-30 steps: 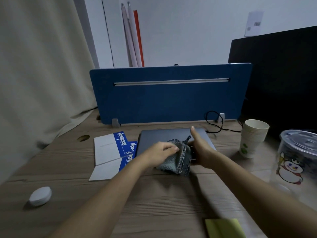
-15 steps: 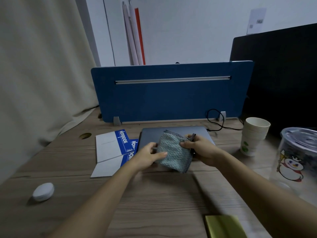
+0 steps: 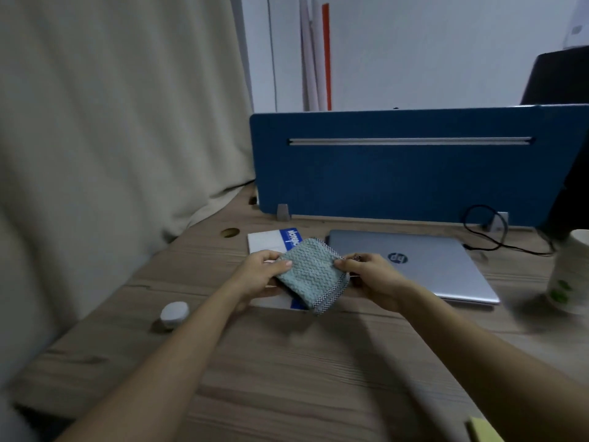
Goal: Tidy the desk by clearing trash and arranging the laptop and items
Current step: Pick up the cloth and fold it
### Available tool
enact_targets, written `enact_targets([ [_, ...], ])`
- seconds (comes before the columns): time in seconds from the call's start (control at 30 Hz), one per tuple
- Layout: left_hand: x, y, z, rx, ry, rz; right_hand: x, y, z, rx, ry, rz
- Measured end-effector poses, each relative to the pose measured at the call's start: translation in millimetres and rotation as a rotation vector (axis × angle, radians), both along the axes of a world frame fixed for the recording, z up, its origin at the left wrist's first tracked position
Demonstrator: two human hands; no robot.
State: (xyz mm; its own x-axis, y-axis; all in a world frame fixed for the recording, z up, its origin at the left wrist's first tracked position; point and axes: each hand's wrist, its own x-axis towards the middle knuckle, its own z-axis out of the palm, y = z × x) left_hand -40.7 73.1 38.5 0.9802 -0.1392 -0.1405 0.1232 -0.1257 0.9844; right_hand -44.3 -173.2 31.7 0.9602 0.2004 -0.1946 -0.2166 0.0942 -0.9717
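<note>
A small grey-green knitted cloth (image 3: 310, 272) with a checked edge is held up above the desk between both hands. My left hand (image 3: 258, 275) grips its left side, thumb on top. My right hand (image 3: 373, 277) pinches its right edge. A closed silver laptop (image 3: 427, 266) lies flat on the wooden desk (image 3: 287, 378) just right of the cloth. White and blue notebooks (image 3: 271, 242) lie under and behind the cloth, partly hidden by it.
A blue divider panel (image 3: 414, 173) stands along the desk's back. A black cable (image 3: 490, 231) loops behind the laptop. A stack of paper cups (image 3: 570, 275) stands at the right edge. A small white round object (image 3: 173, 312) lies at left, a yellow pad (image 3: 484, 430) at the front right corner. A curtain (image 3: 111, 138) hangs left.
Both hands have carried the cloth leftward off the laptop lid, over the notebooks, and spread it flatter. The camera has turned left, so the laptop's logo shows.
</note>
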Motion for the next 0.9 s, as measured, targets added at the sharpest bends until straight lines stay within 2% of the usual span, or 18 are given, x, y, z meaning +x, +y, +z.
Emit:
enact_targets([
  [0.13,-4.5,58.2,4.0,-0.043,0.031,0.077,16.2,63.3,5.7,0.114,0.032,-0.008],
  [0.3,-3.9,122.7,4.5,-0.099,0.001,0.283,40.6,145.3,10.2,0.154,-0.003,0.007],
  [0.4,1.1,156.7,2.6,-0.131,-0.001,0.353,53.1,192.3,9.7,0.137,-0.009,0.02],
  [0.6,17.9,215.4,-16.8,-0.054,0.031,0.46,73.9,253.6,-4.3,0.043,-0.014,0.043],
  [0.77,29.3,243.8,-39.5,0.122,0.095,0.547,82.9,248.6,-16.1,-0.151,-0.05,0.141],
  [0.9,32.6,258.7,-43.8,0.561,-0.002,0.553,98.3,210.9,-9.8,-0.129,-0.048,0.068],
])
